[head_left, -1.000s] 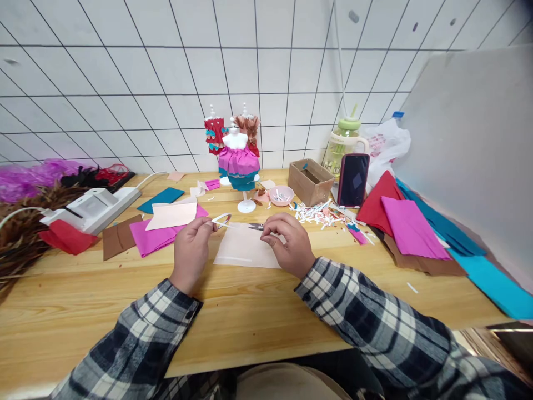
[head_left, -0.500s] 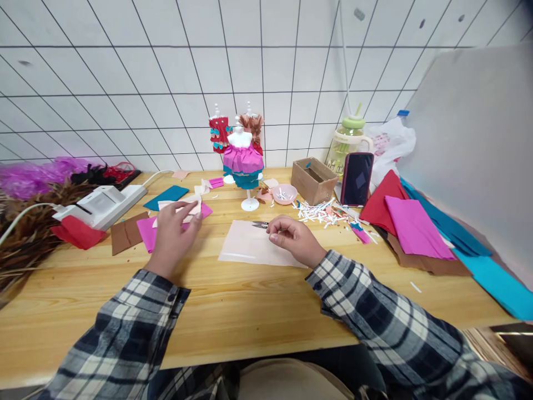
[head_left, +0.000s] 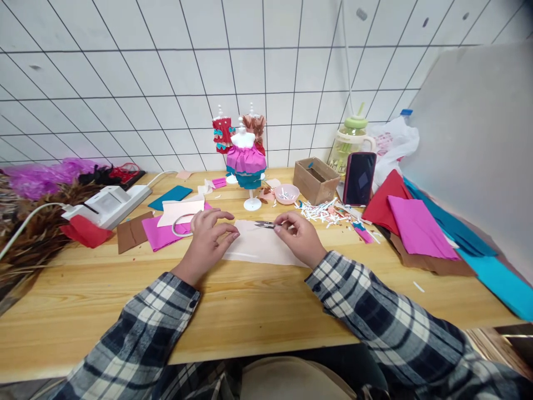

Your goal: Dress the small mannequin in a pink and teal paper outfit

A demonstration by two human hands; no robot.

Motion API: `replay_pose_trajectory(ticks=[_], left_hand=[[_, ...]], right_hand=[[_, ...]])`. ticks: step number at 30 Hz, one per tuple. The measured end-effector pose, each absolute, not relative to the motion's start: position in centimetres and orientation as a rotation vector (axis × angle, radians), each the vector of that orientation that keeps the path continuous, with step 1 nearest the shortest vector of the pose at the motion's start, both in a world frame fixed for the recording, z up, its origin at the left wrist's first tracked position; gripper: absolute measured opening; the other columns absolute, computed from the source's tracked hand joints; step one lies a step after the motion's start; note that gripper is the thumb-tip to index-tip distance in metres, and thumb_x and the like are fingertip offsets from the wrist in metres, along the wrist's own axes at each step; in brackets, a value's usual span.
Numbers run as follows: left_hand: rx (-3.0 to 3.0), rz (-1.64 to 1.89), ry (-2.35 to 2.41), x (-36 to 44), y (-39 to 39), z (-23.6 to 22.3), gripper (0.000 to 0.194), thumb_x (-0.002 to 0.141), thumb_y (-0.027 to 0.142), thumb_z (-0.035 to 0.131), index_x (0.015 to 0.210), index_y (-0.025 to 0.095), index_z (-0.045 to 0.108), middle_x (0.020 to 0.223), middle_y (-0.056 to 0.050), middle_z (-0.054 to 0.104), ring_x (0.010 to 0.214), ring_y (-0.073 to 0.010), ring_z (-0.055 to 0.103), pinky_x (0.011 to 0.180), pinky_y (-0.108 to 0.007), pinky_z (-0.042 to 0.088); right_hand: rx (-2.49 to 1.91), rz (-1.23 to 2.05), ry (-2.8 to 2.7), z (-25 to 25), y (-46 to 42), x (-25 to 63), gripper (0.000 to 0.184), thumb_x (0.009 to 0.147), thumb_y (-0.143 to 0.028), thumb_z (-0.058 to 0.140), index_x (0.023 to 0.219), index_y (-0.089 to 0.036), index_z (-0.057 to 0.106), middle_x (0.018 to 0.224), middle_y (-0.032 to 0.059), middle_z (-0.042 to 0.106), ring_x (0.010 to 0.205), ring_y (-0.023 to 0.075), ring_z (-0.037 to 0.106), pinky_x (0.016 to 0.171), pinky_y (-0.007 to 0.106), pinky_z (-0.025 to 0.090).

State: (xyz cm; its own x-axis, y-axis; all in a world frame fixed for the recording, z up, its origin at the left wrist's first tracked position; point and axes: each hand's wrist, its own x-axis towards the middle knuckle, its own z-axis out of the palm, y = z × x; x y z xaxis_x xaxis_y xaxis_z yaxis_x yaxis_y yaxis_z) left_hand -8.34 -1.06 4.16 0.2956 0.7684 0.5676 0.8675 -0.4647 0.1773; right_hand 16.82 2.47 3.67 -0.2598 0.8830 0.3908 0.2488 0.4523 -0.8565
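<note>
My right hand [head_left: 300, 238] grips small pointed scissors [head_left: 264, 224] between thumb and fingers, blades pointing left over a pale pink crepe paper sheet [head_left: 254, 244]. A thin white strip [head_left: 244, 254] runs along the sheet's near left edge. At that sheet's left side is my left hand [head_left: 210, 240], fingers loosely spread, thumb and forefinger apart with nothing visible between them. A white ring [head_left: 177, 225], like a tape roll, shows partly behind the left hand; whether they touch I cannot tell. Beside it lies a folded pale pink piece [head_left: 181, 209] on magenta paper [head_left: 156, 236].
Small dress forms in paper dresses [head_left: 245, 161] stand at the back. Right of them are a pink dish [head_left: 287, 186], a cardboard box [head_left: 315, 189], paper scraps [head_left: 322, 212], a phone [head_left: 358, 178] and a jug [head_left: 350, 139]. A power strip [head_left: 108, 205] lies left, coloured papers [head_left: 422, 228] right.
My left hand has come off the folded pale pink piece and moved right, towards the sheet. The white ring now shows. The right hand still holds the scissors in nearly the same place.
</note>
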Motion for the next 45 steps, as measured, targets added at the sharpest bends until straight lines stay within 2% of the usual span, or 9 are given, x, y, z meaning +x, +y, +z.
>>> replay_pose_trajectory(ticks=[3, 5, 9, 12, 14, 17, 22, 27, 45], left_hand=[[-2.351, -0.763, -1.386, -7.7, -1.6, 4.5, 0.013, 0.09, 0.028, 0.059, 0.084, 0.026, 0.07, 0.109, -0.004, 0.066, 0.114, -0.0267, 0.047, 0.106, -0.056, 0.024], [-2.372, -0.702, -1.285, -7.0, -2.1, 4.8, 0.011, 0.089, 0.027, 0.06, 0.085, 0.028, 0.07, 0.108, -0.003, 0.067, 0.113, -0.0259, 0.048, 0.107, -0.057, 0.021], [-2.454, -0.704, -1.213, -5.8, -2.9, 5.2, 0.011, 0.089, 0.025, 0.059, 0.087, 0.028, 0.069, 0.105, -0.003, 0.067, 0.108, -0.0242, 0.05, 0.108, -0.055, 0.02], [-2.519, -0.776, -1.271, -5.1, -3.2, 5.0, 0.012, 0.09, 0.025, 0.057, 0.086, 0.026, 0.068, 0.105, -0.004, 0.066, 0.106, -0.0241, 0.049, 0.105, -0.054, 0.025], [-2.558, -0.83, -1.322, -4.9, -3.2, 4.9, 0.014, 0.091, 0.027, 0.056, 0.085, 0.024, 0.068, 0.104, -0.005, 0.065, 0.105, -0.0241, 0.049, 0.101, -0.051, 0.03], [-2.553, -0.895, -1.478, -4.8, -2.9, 4.5, 0.019, 0.093, 0.03, 0.052, 0.094, 0.025, 0.07, 0.101, -0.005, 0.065, 0.103, -0.0233, 0.051, 0.095, -0.046, 0.036], [-2.502, -0.93, -1.733, -5.7, -1.9, 3.3, 0.03, 0.094, 0.033, 0.049, 0.116, 0.023, 0.067, 0.092, -0.006, 0.067, 0.09, -0.0215, 0.057, 0.083, -0.039, 0.043], [-2.699, -0.676, -1.667, -5.5, -1.4, 2.3, 0.019, 0.087, 0.027, 0.057, 0.096, 0.026, 0.074, 0.088, -0.004, 0.07, 0.09, -0.0213, 0.06, 0.085, -0.038, 0.042], [-2.732, -0.519, -1.675, -5.1, -1.8, 1.9, 0.015, 0.085, 0.027, 0.058, 0.088, 0.029, 0.073, 0.09, -0.001, 0.071, 0.095, -0.0217, 0.06, 0.098, -0.048, 0.029]], right_hand=[[-0.964, 0.38, -1.769, 4.3, 1.9, 17.0, 0.043, 0.081, -0.025, 0.057, 0.123, -0.018, 0.053, 0.121, 0.0127, 0.059, 0.101, 0.0241, 0.056, 0.085, 0.039, 0.048], [-0.818, 0.214, -1.947, 4.8, 1.3, 17.0, 0.053, 0.084, -0.028, 0.058, 0.135, -0.017, 0.046, 0.135, 0.0134, 0.053, 0.122, 0.0274, 0.047, 0.101, 0.044, 0.039], [-0.682, 0.202, -2.321, 4.7, 0.5, 16.5, 0.03, 0.09, -0.039, 0.058, 0.114, -0.022, 0.065, 0.114, 0.0057, 0.069, 0.113, 0.0254, 0.056, 0.109, 0.047, 0.027], [-0.766, 0.274, -2.396, 4.3, 0.6, 16.2, 0.022, 0.095, -0.034, 0.053, 0.097, -0.023, 0.072, 0.09, 0.0022, 0.074, 0.09, 0.0189, 0.064, 0.102, 0.04, 0.034], [-0.815, 0.364, -2.408, 4.2, 0.7, 16.3, 0.023, 0.096, -0.03, 0.051, 0.095, -0.022, 0.072, 0.09, 0.0025, 0.074, 0.087, 0.017, 0.064, 0.089, 0.032, 0.041], [-0.929, 0.555, -2.335, 4.6, 0.9, 16.6, 0.018, 0.094, -0.024, 0.053, 0.103, -0.022, 0.069, 0.095, 0.0028, 0.073, 0.089, 0.016, 0.065, 0.077, 0.026, 0.043], [-1.141, 1.002, -2.183, 5.0, 1.3, 17.1, 0.035, 0.084, -0.012, 0.059, 0.117, -0.024, 0.055, 0.068, -0.0063, 0.07, 0.067, 0.0125, 0.064, 0.067, 0.023, 0.042], [-1.149, 1.169, -2.246, 4.3, 1.5, 16.9, 0.011, 0.085, -0.015, 0.057, 0.093, -0.023, 0.057, 0.066, -0.0056, 0.071, 0.067, 0.0112, 0.063, 0.066, 0.022, 0.04], [-1.353, 1.105, -2.306, 3.5, 1.6, 16.7, 0.006, 0.08, -0.018, 0.06, 0.081, -0.023, 0.059, 0.067, -0.006, 0.072, 0.073, 0.0124, 0.067, 0.066, 0.023, 0.042]])
